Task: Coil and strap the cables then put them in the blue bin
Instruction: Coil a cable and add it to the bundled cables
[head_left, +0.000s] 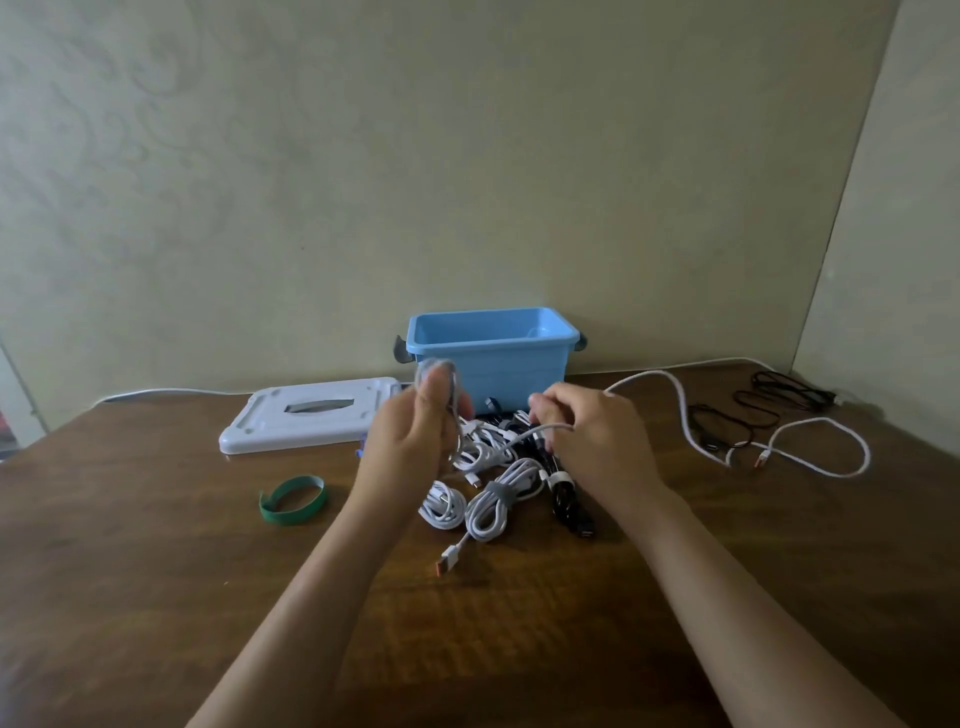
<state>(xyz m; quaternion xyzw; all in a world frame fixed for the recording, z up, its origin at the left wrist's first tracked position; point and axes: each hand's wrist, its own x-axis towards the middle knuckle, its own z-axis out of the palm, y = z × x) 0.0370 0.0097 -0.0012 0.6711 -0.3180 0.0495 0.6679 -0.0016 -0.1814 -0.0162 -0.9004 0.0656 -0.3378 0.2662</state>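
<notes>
Cable: white cable (680, 415), long, thin, smooth; orange-tipped plug at its loose end. Runs from the hands far-right across the worktop (156, 597), loops round on the right, ends near the black cables.
Coil: part of it already wound into small loops (439, 382), blurred, held up in front of the bin's left corner.
Left grip: left hand (410, 441) closed round the loops, thumb up; loops stick out above the fingers.
Right grip: right hand (592, 431) pinches the same cable just right of the coil, fingers curled on it. Short span of cable betw. the two hands, slack.
Bin: blue bin (493, 358), open top, dark side clips, far centre by the wall. Inside looks empty as far as seen.
Pile: done coils (498, 499) under and near the hands, white and black, strapped w/ grey and white bands. Lies betw. hands and bin.
Lid: white lid (306, 415) flat on worktop, left of bin.
Strap: green strap (293, 500), curled in a ring, near-left of pile, apart from it.
Black cables (769, 410): loose, uncoiled, far right, white cable crossing beside them.
</notes>
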